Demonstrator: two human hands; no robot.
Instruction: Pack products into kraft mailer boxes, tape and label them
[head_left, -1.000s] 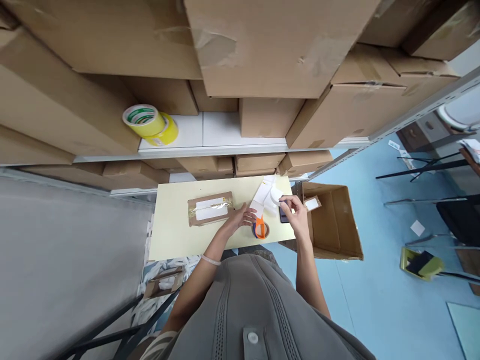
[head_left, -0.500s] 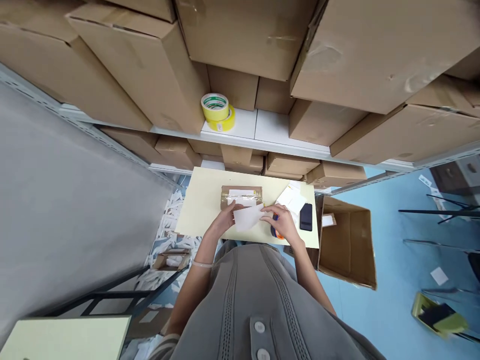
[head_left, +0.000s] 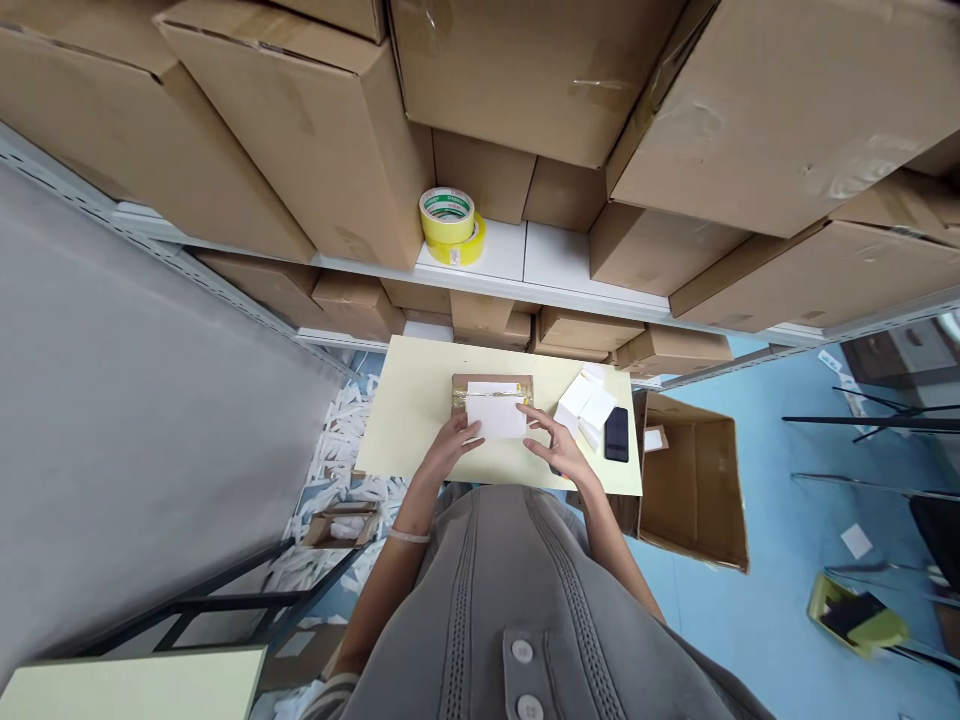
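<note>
Flanking the white label point(head_left: 496, 418): left hand point(head_left: 456, 441) half open, fingertips over its near-left corner; right hand point(head_left: 555, 446) half open, thumb and index parted at its right edge. Label overlaps near side of box point(head_left: 460, 391), mid desk point(head_left: 409, 415).

Wall point(head_left: 150, 350): grey and plain, along the left side of the view. Floor point(head_left: 720, 640): light blue, exposed mainly at right; white paper strips point(head_left: 341, 425) litter the area between wall and worktable point(head_left: 405, 430). Furniture: a whitish metal shelving unit point(head_left: 555, 290) with slotted posts spans the far side, its shelves loaded with cardboard cartons point(head_left: 480, 80). The pale yellow worktable stands in front. A second pale yellow tabletop point(head_left: 142, 685) occupies the lower left corner, near dark metal bars point(head_left: 232, 603). A black chair point(head_left: 939, 535) is cut by the right edge. Lighting: even, with dimmer recesses between cartons.
</note>
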